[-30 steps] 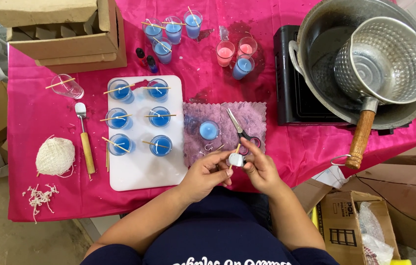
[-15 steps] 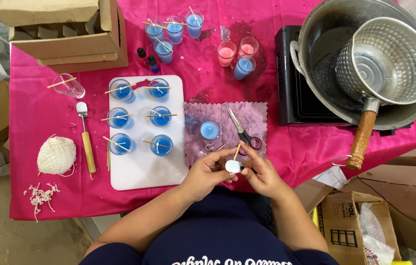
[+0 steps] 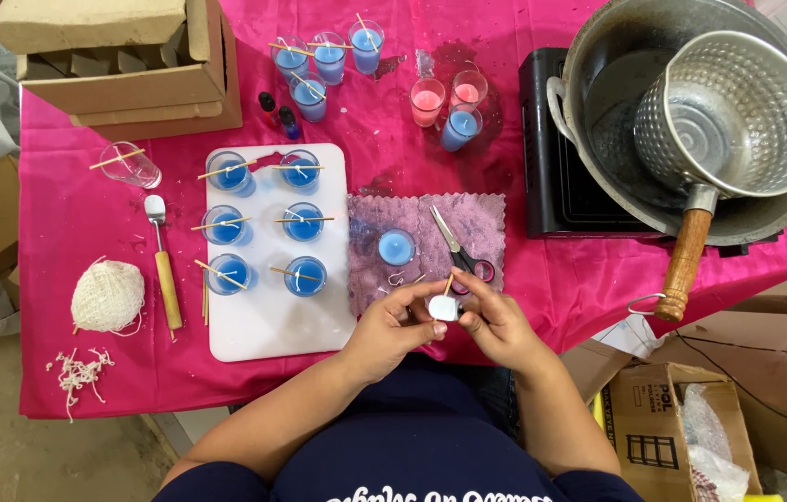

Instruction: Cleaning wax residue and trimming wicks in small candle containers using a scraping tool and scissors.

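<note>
1. Right at the near edge of the pink table point(image 3: 87, 223), a small white piece point(image 3: 444, 308) sat pinched between both hands, a thin wooden stick point(image 3: 448, 284) rising from it.
2. Left hand point(image 3: 393, 325) was curled, thumb and fingertips closed on the white piece's left side; right hand point(image 3: 496, 321) was closed on its right side.
3. The stick's long axis ran near to far, tilted a touch right, its free end pointing at the scissors point(image 3: 460, 251).
4. Judging by that grip, the step in hand looked like fitting the stick and piece together; the next move would call for a steady pinch and a fine twist.
5. Just beyond lay a purple cloth point(image 3: 486, 218) with one blue candle glass point(image 3: 396, 247).
6. Left of that, a white board point(image 3: 263, 325) carried six blue candle glasses with sticks across them.
7. Far right, a metal pot point(image 3: 737, 112) sat in a bigger pan.
</note>
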